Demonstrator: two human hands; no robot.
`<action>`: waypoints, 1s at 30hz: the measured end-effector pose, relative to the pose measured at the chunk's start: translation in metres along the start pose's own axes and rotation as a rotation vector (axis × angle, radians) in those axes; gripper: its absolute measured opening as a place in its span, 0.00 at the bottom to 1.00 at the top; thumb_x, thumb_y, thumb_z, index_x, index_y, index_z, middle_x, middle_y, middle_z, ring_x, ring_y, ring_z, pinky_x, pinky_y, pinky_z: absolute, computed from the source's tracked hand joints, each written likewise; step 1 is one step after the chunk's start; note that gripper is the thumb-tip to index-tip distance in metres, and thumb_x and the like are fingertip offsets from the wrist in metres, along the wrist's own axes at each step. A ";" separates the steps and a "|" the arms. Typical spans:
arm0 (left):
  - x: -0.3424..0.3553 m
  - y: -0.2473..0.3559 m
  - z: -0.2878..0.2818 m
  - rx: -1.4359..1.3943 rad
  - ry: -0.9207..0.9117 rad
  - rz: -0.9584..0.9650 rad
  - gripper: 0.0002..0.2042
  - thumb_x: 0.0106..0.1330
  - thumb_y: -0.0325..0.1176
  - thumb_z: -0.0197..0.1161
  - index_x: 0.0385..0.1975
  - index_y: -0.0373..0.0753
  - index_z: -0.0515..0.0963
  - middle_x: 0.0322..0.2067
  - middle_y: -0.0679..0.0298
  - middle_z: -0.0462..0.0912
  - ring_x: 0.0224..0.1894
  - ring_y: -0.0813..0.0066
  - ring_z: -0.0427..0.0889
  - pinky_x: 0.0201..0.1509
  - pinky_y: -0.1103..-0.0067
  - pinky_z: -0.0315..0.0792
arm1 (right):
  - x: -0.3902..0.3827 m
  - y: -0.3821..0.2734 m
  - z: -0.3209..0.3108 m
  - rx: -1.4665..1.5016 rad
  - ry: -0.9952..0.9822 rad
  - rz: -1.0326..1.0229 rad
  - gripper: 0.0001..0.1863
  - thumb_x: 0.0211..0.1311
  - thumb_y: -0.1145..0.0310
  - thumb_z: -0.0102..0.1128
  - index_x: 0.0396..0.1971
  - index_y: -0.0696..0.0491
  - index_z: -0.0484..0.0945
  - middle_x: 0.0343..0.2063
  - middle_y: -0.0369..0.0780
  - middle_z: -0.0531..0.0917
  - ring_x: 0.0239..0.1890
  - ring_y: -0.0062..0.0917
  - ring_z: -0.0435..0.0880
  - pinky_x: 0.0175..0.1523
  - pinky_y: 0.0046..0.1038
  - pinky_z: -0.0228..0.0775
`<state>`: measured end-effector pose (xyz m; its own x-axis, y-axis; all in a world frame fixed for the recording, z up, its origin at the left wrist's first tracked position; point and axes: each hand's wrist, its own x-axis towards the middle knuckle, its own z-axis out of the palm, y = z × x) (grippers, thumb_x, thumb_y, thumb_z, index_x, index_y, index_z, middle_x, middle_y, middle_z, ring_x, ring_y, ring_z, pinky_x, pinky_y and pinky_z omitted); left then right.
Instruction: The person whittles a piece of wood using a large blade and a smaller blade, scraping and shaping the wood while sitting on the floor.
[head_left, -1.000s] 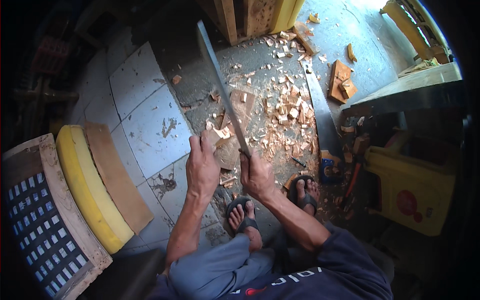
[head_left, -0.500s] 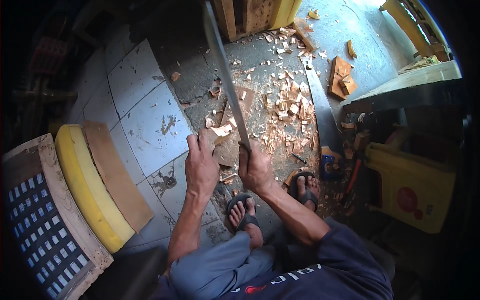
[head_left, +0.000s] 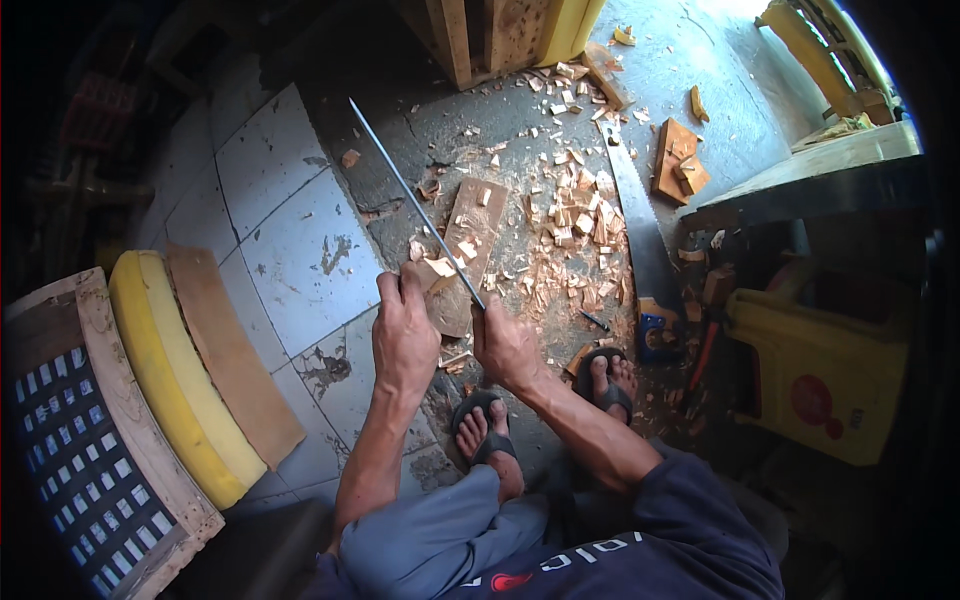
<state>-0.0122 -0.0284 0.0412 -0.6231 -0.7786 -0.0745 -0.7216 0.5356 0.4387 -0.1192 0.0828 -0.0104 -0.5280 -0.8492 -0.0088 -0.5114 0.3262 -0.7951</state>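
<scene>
My right hand (head_left: 508,345) is closed round the grip of a machete (head_left: 410,195), whose long thin blade points up and to the left, seen nearly edge-on. Close beside it, my left hand (head_left: 405,335) grips a small wood block (head_left: 438,276), partly hidden by the fingers. The blade crosses over the block in this view; whether it touches the wood I cannot tell. Beneath both lies a flat wooden board (head_left: 480,220) on the floor, with pale chips on it.
Wood chips (head_left: 585,205) are strewn right of the board. Beyond them lie a handsaw (head_left: 640,220), a brown wood block (head_left: 680,150) and a yellow plastic stool (head_left: 820,370). A yellow foam strip (head_left: 180,375) and a wooden frame with black webbing (head_left: 95,450) stand at left.
The machete has swung down and to the left, from nearly upright to a slant across the block. My left hand stays almost in place, still gripping the wood.
</scene>
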 end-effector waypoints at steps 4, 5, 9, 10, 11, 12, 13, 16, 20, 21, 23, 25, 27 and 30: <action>0.006 -0.006 -0.001 0.009 0.025 -0.022 0.22 0.67 0.20 0.59 0.61 0.30 0.68 0.47 0.47 0.70 0.38 0.40 0.84 0.39 0.56 0.81 | 0.007 0.010 -0.013 -0.164 -0.386 0.207 0.08 0.77 0.65 0.50 0.41 0.55 0.68 0.18 0.55 0.80 0.19 0.54 0.80 0.23 0.52 0.69; 0.005 -0.012 0.003 0.002 0.050 -0.014 0.23 0.67 0.21 0.60 0.62 0.30 0.68 0.47 0.48 0.70 0.37 0.41 0.84 0.38 0.56 0.81 | 0.003 0.012 -0.008 -0.119 -0.269 0.120 0.09 0.76 0.65 0.48 0.41 0.56 0.68 0.19 0.56 0.80 0.19 0.54 0.81 0.24 0.51 0.70; 0.005 0.003 -0.001 0.021 0.035 -0.002 0.22 0.67 0.19 0.58 0.62 0.28 0.68 0.47 0.47 0.69 0.37 0.40 0.84 0.38 0.56 0.81 | -0.001 0.014 -0.007 -0.145 -0.292 0.169 0.08 0.75 0.67 0.45 0.40 0.56 0.66 0.22 0.56 0.81 0.20 0.54 0.81 0.25 0.49 0.72; 0.004 0.001 0.000 -0.006 0.034 -0.019 0.23 0.66 0.17 0.56 0.62 0.29 0.68 0.47 0.47 0.69 0.38 0.40 0.84 0.39 0.56 0.81 | 0.005 0.009 -0.015 -0.170 -0.400 0.242 0.07 0.75 0.67 0.45 0.40 0.56 0.66 0.23 0.56 0.82 0.20 0.53 0.81 0.25 0.49 0.72; 0.004 0.001 0.000 0.004 0.027 -0.007 0.22 0.67 0.18 0.56 0.62 0.28 0.67 0.47 0.47 0.69 0.38 0.40 0.84 0.40 0.56 0.82 | 0.007 0.005 -0.022 -0.197 -0.518 0.321 0.07 0.75 0.68 0.44 0.40 0.56 0.65 0.24 0.55 0.82 0.20 0.53 0.81 0.25 0.48 0.72; 0.005 0.002 -0.001 0.015 0.019 0.004 0.21 0.68 0.19 0.55 0.61 0.28 0.67 0.47 0.46 0.68 0.38 0.40 0.84 0.40 0.56 0.82 | 0.004 -0.010 -0.029 -0.148 -0.414 0.253 0.06 0.76 0.69 0.42 0.41 0.55 0.65 0.23 0.55 0.82 0.19 0.53 0.81 0.24 0.50 0.71; 0.004 0.002 -0.001 0.026 0.011 0.015 0.20 0.70 0.20 0.55 0.61 0.28 0.66 0.47 0.46 0.68 0.38 0.40 0.85 0.40 0.56 0.83 | 0.002 -0.003 -0.020 -0.145 -0.303 0.143 0.07 0.77 0.67 0.43 0.41 0.54 0.65 0.20 0.54 0.80 0.17 0.52 0.80 0.23 0.50 0.69; 0.004 0.008 -0.002 -0.010 -0.002 0.008 0.22 0.67 0.19 0.58 0.62 0.29 0.67 0.47 0.47 0.69 0.40 0.40 0.84 0.40 0.56 0.81 | -0.005 0.032 0.009 -0.307 -0.203 0.124 0.09 0.79 0.63 0.46 0.40 0.53 0.66 0.11 0.50 0.75 0.13 0.49 0.78 0.20 0.49 0.65; 0.003 -0.004 0.000 0.003 0.032 0.017 0.22 0.69 0.21 0.58 0.62 0.29 0.67 0.47 0.47 0.69 0.41 0.42 0.84 0.42 0.58 0.82 | 0.010 0.012 -0.015 0.037 -0.209 0.129 0.12 0.77 0.62 0.50 0.39 0.55 0.66 0.12 0.54 0.77 0.16 0.57 0.78 0.23 0.54 0.67; 0.005 -0.006 0.001 0.003 0.037 0.042 0.21 0.70 0.21 0.57 0.63 0.28 0.67 0.47 0.47 0.69 0.41 0.43 0.85 0.42 0.59 0.83 | 0.019 0.005 -0.026 0.013 -0.186 0.131 0.13 0.78 0.60 0.50 0.40 0.55 0.67 0.14 0.55 0.78 0.17 0.57 0.79 0.22 0.53 0.68; -0.006 -0.007 0.003 -0.027 0.052 0.056 0.22 0.67 0.19 0.57 0.62 0.28 0.67 0.47 0.47 0.69 0.41 0.41 0.84 0.42 0.58 0.83 | 0.003 0.016 -0.018 0.082 -0.001 0.067 0.11 0.78 0.62 0.50 0.41 0.55 0.68 0.13 0.53 0.77 0.16 0.55 0.78 0.22 0.50 0.70; -0.014 -0.012 0.002 -0.001 0.082 0.068 0.22 0.66 0.17 0.56 0.61 0.28 0.67 0.47 0.46 0.69 0.40 0.41 0.84 0.41 0.58 0.83 | 0.006 0.015 -0.022 -0.037 -0.126 0.143 0.09 0.77 0.64 0.52 0.42 0.55 0.68 0.13 0.52 0.77 0.15 0.53 0.79 0.21 0.49 0.70; -0.012 -0.015 0.002 -0.051 0.071 0.032 0.24 0.63 0.15 0.55 0.61 0.29 0.68 0.46 0.47 0.69 0.41 0.41 0.83 0.43 0.57 0.81 | 0.003 0.013 -0.020 -0.076 -0.097 0.071 0.08 0.75 0.67 0.53 0.42 0.55 0.68 0.14 0.52 0.78 0.15 0.50 0.80 0.21 0.47 0.70; -0.018 -0.013 0.002 -0.075 0.057 0.026 0.25 0.62 0.14 0.54 0.61 0.30 0.67 0.46 0.47 0.69 0.41 0.40 0.82 0.43 0.57 0.80 | -0.002 0.011 -0.006 -0.110 0.038 -0.173 0.06 0.71 0.70 0.52 0.41 0.55 0.68 0.24 0.54 0.83 0.19 0.47 0.83 0.20 0.45 0.70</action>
<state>0.0076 -0.0204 0.0348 -0.6214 -0.7834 -0.0120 -0.6798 0.5315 0.5054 -0.1277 0.0905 -0.0154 -0.4503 -0.8808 0.1465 -0.6663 0.2223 -0.7118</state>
